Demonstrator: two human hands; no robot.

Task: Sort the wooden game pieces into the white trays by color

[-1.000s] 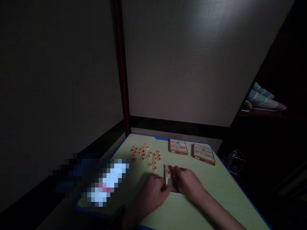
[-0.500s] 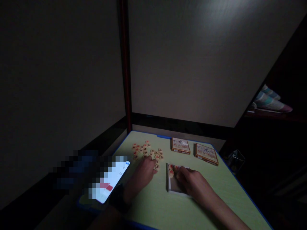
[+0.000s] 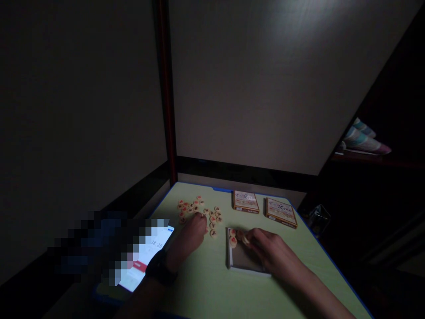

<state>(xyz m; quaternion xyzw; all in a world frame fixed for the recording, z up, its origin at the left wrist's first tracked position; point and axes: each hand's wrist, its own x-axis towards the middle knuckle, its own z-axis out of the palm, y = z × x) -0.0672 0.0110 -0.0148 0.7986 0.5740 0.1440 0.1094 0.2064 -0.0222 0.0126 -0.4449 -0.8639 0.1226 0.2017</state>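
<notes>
Several round wooden Chinese chess pieces (image 3: 213,232) with red or dark characters lie loosely on the green table, left of centre. Over their near side, my left hand (image 3: 190,235) is bent down with curled fingers; whatever is under its fingertips is hidden. My right hand (image 3: 270,248) pinches a Chinese chess piece (image 3: 245,239), held tilted above a shallow open box (image 3: 249,270). In that box's far left corner sit a few pieces with red characters (image 3: 233,241). The right hand covers the box's right side.
Two flat printed boxes (image 3: 245,200) (image 3: 281,212) lie along the table's far edge. A lit phone (image 3: 146,257) is by my left wrist, partly blurred out. The blue-edged table (image 3: 212,283) meets a wall, and a clear container (image 3: 318,218) stands off its right side.
My left hand has shifted slightly left among the loose pieces. The right hand has moved a little right, and the piece between its fingers now shows. The view has turned slightly.
</notes>
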